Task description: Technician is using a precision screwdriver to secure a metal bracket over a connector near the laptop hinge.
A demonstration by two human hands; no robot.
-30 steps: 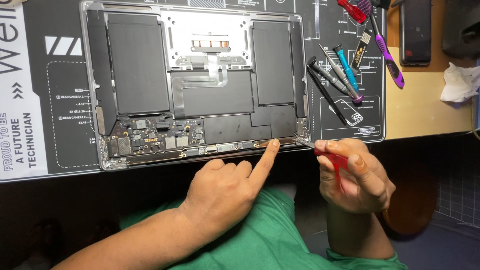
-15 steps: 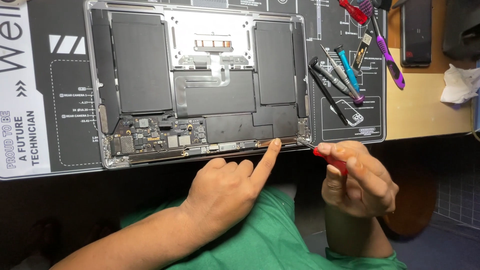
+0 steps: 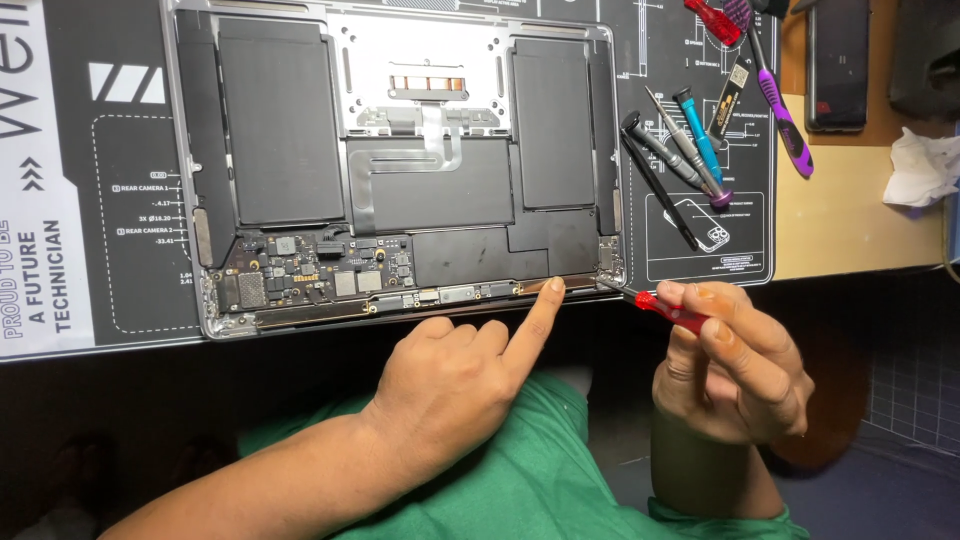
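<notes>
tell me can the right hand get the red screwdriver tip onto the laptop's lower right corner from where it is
Probably yes. The right hand holds the small red-handled screwdriver with its tip already at the lower right corner of the opened silver laptop. The left hand points beside that corner, not across it, so nothing blocks the way.

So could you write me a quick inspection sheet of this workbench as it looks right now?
Surface: black printed repair mat on a tan desk.
Job's things: opened laptop, its insides showing; red screwdriver, tip at the laptop's near right corner.
Clutter: loose screwdrivers and a purple tool right of the laptop; phone; crumpled tissue.
Grippers: left hand points its forefinger at the laptop's near edge; right hand grips the red screwdriver.
Cables: flat ribbon cable inside the laptop.
Surroundings: green clothing below the hands.
</notes>
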